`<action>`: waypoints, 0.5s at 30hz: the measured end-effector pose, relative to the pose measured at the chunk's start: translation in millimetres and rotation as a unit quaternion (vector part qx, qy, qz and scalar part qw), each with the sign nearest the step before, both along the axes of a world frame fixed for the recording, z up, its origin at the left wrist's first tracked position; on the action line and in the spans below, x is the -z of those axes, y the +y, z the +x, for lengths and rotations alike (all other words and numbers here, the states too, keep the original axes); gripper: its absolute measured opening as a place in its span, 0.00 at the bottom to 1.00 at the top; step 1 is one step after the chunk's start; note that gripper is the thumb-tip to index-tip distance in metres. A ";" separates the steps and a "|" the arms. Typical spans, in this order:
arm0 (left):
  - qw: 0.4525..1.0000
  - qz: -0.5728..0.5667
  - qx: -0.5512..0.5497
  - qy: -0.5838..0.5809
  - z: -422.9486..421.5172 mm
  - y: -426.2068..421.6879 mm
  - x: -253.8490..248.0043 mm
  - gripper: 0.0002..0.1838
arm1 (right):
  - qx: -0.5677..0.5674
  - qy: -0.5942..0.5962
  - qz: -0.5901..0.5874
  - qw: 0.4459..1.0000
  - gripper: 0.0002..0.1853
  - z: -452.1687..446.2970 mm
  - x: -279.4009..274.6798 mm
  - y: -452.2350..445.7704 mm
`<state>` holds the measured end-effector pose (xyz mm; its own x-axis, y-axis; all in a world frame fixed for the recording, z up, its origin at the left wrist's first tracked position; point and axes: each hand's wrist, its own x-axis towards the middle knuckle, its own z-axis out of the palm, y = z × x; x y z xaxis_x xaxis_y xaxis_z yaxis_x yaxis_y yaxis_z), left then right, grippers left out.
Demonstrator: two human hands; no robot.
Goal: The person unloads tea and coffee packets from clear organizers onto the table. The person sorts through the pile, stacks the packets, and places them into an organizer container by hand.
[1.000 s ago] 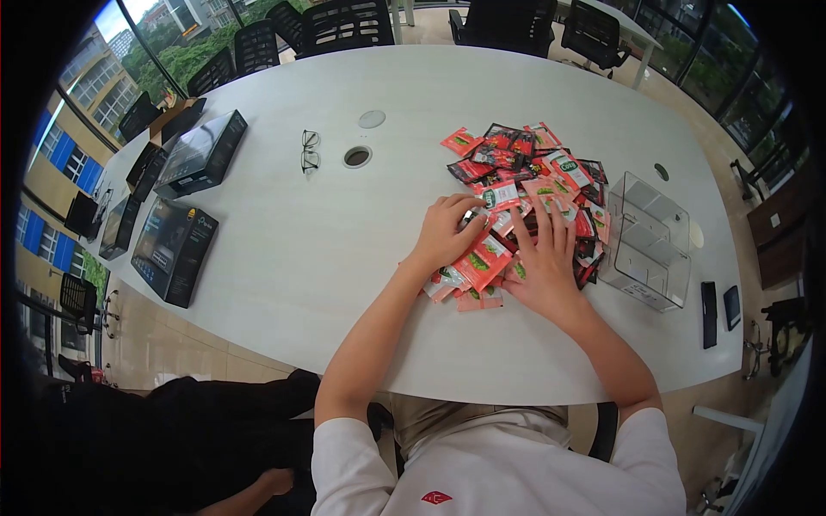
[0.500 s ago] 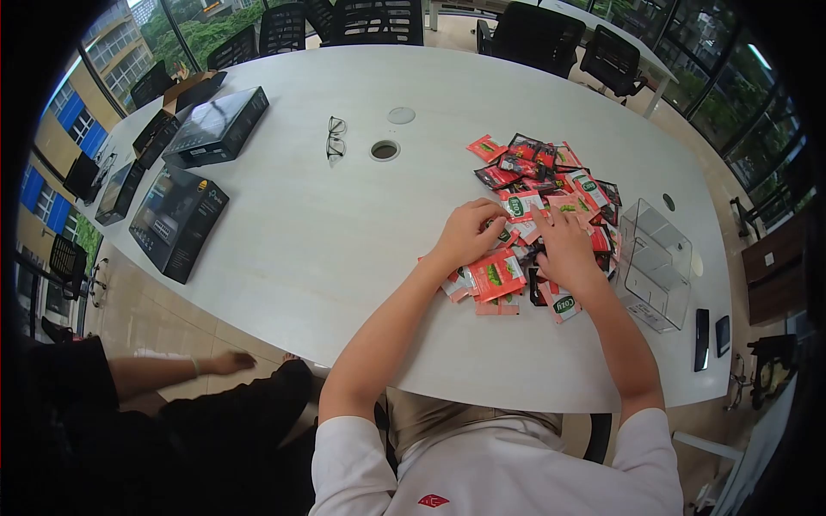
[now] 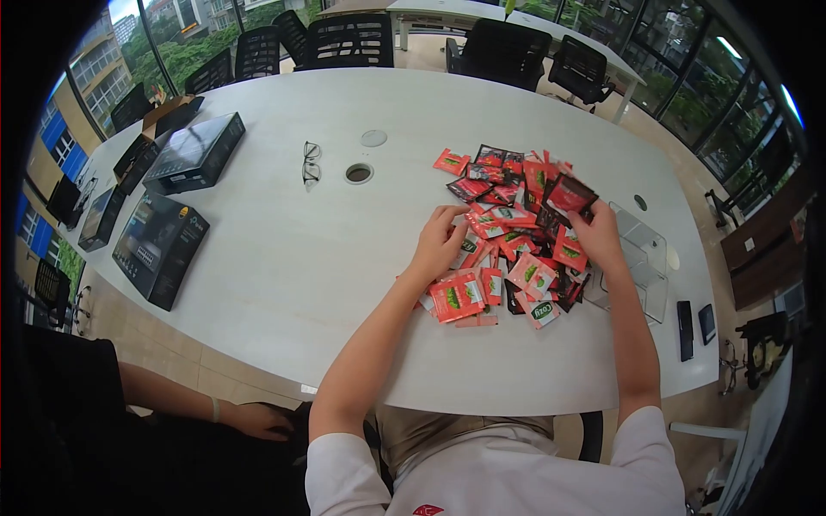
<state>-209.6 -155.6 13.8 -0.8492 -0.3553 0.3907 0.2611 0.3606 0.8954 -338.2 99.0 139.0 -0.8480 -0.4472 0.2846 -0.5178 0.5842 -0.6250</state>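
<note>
Looked like an office meeting room tbh, black chairs (image 3: 503, 53) stood around a long white surface (image 3: 275, 275), big windows (image 3: 688, 112) behind.

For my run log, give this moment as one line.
right hand: holding black-red sachet | left hand: at left edge of sachet pile | clear divided box: right of pile

From here I see a passable lane over the white oval table (image 3: 284, 267), from 2 large black printed boxes (image 3: 196, 153) to the bare left hand (image 3: 439, 245), which blocks the heaped red-and-black sachets (image 3: 516, 247). Right side's tight: bare right hand (image 3: 598, 236), clear plastic divided box (image 3: 647, 258).
</note>
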 end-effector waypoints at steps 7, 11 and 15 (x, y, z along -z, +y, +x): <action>1.000 0.000 0.005 -0.011 0.6 0.8 -2.9 0.15 | -0.081 -0.200 -0.297 0.930 0.24 -42.7 -3.7 34.7; 1.000 0.009 0.006 -0.010 0.6 2.0 -2.7 0.15 | 0.007 -0.199 -0.108 0.974 0.34 -50.5 9.2 37.2; 1.000 0.005 0.005 -0.013 0.4 1.9 -1.4 0.15 | 0.005 0.127 0.097 0.987 0.44 -45.7 32.4 48.3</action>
